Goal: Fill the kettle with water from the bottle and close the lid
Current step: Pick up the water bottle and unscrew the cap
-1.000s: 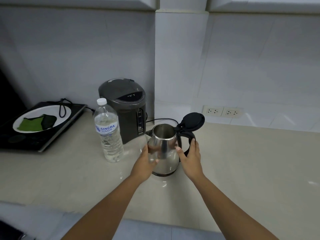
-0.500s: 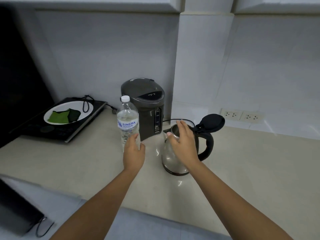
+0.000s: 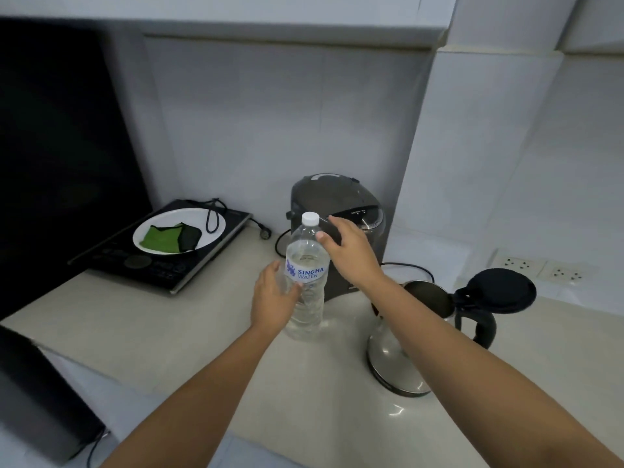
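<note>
A clear plastic water bottle (image 3: 305, 265) with a white cap (image 3: 310, 218) and a blue-lettered label stands upright on the pale counter. My left hand (image 3: 271, 300) wraps around its lower body from the left. My right hand (image 3: 351, 255) hovers at the bottle's shoulder just right of the cap, fingers apart, the thumb at the plastic. The steel kettle (image 3: 388, 363) stands to the right, its black lid (image 3: 499, 290) flipped up and open. My right forearm crosses in front of the kettle and hides part of its body.
A grey electric hot-water pot (image 3: 341, 201) stands right behind the bottle. An induction cooktop (image 3: 162, 265) at the left carries a white plate (image 3: 148, 231) with a green wrap. Wall sockets (image 3: 520, 264) sit behind the kettle. A black box (image 3: 33, 393) sits at the lower left.
My left hand has closed around the bottle. My right hand left the kettle and moved up and left to the bottle's top. The view swung left.
</note>
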### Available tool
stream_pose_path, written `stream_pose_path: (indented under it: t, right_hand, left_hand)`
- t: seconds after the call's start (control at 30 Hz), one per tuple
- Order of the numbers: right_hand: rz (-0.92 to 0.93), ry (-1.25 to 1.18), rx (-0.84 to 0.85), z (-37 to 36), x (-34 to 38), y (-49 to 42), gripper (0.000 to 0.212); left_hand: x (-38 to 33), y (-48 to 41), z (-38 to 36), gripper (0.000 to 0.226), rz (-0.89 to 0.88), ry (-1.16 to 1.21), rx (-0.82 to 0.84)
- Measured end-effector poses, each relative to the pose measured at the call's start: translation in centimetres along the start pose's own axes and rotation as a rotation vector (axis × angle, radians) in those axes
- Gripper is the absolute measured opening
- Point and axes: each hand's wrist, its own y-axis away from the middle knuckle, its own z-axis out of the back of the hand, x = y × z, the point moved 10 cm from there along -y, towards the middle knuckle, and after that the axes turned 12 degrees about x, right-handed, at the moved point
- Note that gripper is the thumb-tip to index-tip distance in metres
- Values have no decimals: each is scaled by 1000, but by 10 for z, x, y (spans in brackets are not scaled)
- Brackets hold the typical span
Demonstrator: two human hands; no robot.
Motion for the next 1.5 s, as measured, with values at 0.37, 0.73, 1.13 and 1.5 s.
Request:
stream_pose_path:
  t: [0.37,0.73,1.13,1.5]
  right_hand:
    - [44,-144,-53,-21,14,-30,42]
    - [-12,-105,-127,-1,21,-31,34]
    - [93,120,369,-2,45,-38,35]
    - [124,294,217,4,53,-44,19]
  left_hand:
    - [3,-10,-12,66,-92,180,199]
    - [9,-13,-27,69,-90,229,176]
    - [9,-16,-23,72,-77,96,173]
    - [13,-15,-27,71,-17,168,176]
